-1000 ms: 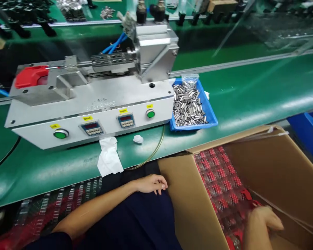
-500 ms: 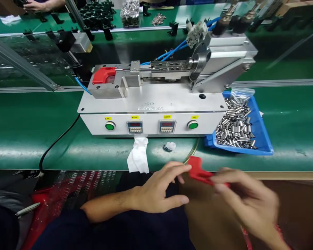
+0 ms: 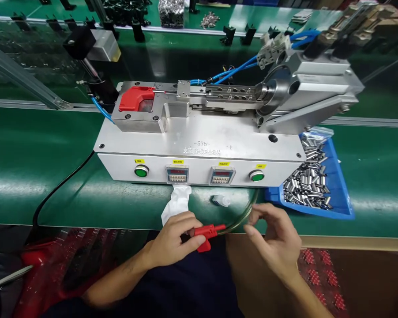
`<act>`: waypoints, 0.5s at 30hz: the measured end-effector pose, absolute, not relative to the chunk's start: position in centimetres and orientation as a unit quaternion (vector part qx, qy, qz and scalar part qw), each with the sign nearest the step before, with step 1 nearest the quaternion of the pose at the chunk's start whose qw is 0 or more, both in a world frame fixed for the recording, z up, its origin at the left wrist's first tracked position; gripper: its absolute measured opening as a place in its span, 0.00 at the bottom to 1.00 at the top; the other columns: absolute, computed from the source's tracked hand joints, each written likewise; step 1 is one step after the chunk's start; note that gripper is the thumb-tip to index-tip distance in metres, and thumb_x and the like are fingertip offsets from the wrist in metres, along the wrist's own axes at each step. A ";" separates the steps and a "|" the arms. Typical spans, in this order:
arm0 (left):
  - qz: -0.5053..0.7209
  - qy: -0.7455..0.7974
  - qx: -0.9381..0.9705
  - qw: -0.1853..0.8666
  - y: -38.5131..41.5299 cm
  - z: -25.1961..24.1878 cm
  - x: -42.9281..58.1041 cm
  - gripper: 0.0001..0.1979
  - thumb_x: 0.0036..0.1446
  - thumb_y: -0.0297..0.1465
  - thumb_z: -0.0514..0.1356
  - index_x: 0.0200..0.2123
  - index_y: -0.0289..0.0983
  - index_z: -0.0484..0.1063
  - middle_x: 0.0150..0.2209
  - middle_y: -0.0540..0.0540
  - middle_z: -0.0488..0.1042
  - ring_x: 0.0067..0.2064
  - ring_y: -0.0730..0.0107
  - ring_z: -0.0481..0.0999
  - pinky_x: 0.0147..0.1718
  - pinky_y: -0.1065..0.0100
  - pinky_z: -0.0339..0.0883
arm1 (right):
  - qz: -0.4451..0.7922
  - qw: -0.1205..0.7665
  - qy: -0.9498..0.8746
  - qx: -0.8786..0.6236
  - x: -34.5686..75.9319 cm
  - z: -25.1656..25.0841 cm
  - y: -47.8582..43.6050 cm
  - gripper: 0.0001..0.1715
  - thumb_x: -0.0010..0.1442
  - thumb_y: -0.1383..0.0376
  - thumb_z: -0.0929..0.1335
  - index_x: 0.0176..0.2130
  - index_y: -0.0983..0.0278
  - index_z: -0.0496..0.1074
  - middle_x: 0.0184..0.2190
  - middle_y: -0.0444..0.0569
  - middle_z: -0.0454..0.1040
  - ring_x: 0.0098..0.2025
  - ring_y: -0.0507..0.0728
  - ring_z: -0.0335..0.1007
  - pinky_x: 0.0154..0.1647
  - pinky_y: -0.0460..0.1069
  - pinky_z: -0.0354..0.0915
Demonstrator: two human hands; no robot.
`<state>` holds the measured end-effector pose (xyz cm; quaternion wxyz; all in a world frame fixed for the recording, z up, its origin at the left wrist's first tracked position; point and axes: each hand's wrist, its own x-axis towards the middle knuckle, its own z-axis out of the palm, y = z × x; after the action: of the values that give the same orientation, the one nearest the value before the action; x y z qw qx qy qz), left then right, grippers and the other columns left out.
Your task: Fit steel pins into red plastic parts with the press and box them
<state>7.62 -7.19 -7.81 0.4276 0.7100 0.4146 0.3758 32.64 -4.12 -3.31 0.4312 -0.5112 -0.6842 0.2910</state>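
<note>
While the left hand (image 3: pixel 177 242) closes its thumb and fingers round one angled red plastic part (image 3: pixel 206 232), the right hand (image 3: pixel 276 240), at three o'clock from it, keeps thumb and fingertips slightly parted, gripping nothing visible. At twelve o'clock, one metal machine (image 3: pixel 245 141) reads "-575-" above characters too blurred to read. Its front carries four yellow labels (image 3: pixel 178 161), illegible, over two green push-buttons (image 3: pixel 141 171) and two digital counters (image 3: pixel 222 176). Toward eleven o'clock, a second red part (image 3: pixel 134 99) sits in its fixture (image 3: pixel 139 124). One blue bin (image 3: pixel 343 207), at one o'clock from the right hand, holds uncountable metal cylinders (image 3: pixel 306 187).
</note>
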 end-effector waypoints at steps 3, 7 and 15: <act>0.328 0.456 0.715 0.417 -6.6 -8.9 6.4 0.15 0.72 0.40 0.57 0.36 0.38 0.76 0.30 0.46 0.73 0.33 0.66 0.71 0.34 0.67 0.64 | 0.269 0.387 -0.708 -0.525 32.8 -5.1 -2.8 0.23 0.65 0.58 0.74 0.57 0.58 0.70 0.42 0.51 0.74 0.38 0.59 0.74 0.40 0.55 0.75; 0.338 0.488 0.695 0.406 -5.9 -9.5 4.8 0.16 0.72 0.41 0.58 0.36 0.38 0.77 0.30 0.47 0.73 0.34 0.65 0.70 0.36 0.66 0.64 | 0.288 0.286 -0.752 -0.519 32.0 -6.8 -2.1 0.23 0.68 0.60 0.70 0.61 0.57 0.69 0.53 0.56 0.74 0.48 0.63 0.76 0.49 0.58 0.76; 0.435 0.472 0.471 0.605 -7.2 -8.5 5.9 0.22 0.72 0.48 0.57 0.36 0.36 0.72 0.29 0.49 0.74 0.27 0.71 0.73 0.28 0.70 0.65 | 0.311 0.279 -0.756 -0.504 31.1 -6.9 -2.3 0.12 0.70 0.65 0.67 0.53 0.57 0.73 0.50 0.55 0.77 0.52 0.63 0.77 0.54 0.58 0.75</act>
<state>5.90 -7.23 -8.53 0.6052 0.4708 0.4724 0.4345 31.14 -2.26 -6.91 0.2791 -0.5036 -0.7563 0.3108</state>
